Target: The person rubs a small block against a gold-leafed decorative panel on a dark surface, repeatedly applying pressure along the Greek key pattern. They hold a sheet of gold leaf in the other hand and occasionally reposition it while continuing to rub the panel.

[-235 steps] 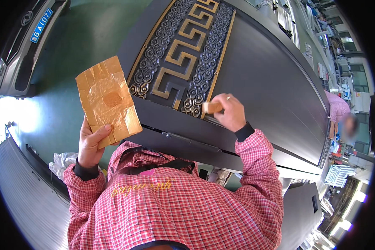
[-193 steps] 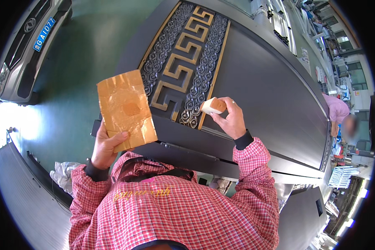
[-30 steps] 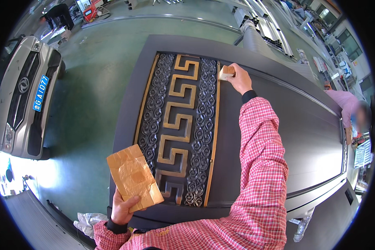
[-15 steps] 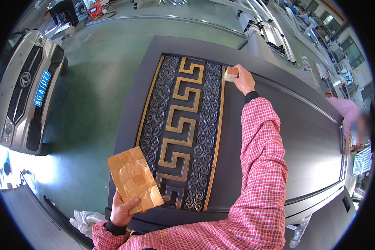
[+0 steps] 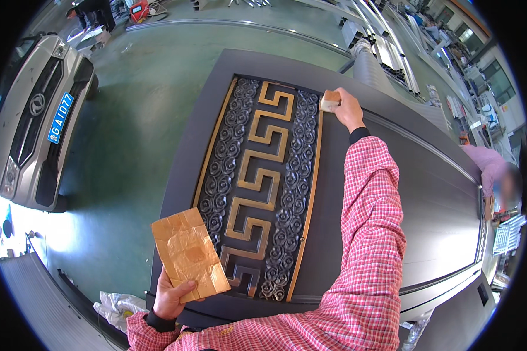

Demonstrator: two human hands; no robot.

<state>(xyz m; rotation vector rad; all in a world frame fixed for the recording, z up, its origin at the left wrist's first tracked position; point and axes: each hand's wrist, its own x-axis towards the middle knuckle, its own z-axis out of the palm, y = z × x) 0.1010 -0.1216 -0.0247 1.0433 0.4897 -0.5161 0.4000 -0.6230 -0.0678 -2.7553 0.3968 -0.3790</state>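
Note:
A dark metal door (image 5: 439,210) lies flat before me, with an inset panel (image 5: 263,175) of gold key-pattern strips and dark rosettes. My right hand (image 5: 348,108) reaches to the panel's far right corner and presses a small tan sponge (image 5: 329,100) against the gold edge strip. My left hand (image 5: 171,295) is near the door's close edge and holds up a crumpled gold-stained board (image 5: 187,253) by its lower end. My red checked sleeves come in from below.
A silver car (image 5: 32,123) is parked on the green floor at the left. A person in pink (image 5: 498,175) is beside the door at the right. White rags (image 5: 117,307) lie on the floor below the door's near corner. Metal frames are stacked at the top right.
Over several seconds my right hand went from the near part of the gold panel out to its far corner. In the last second it slid slightly. The left hand kept the board.

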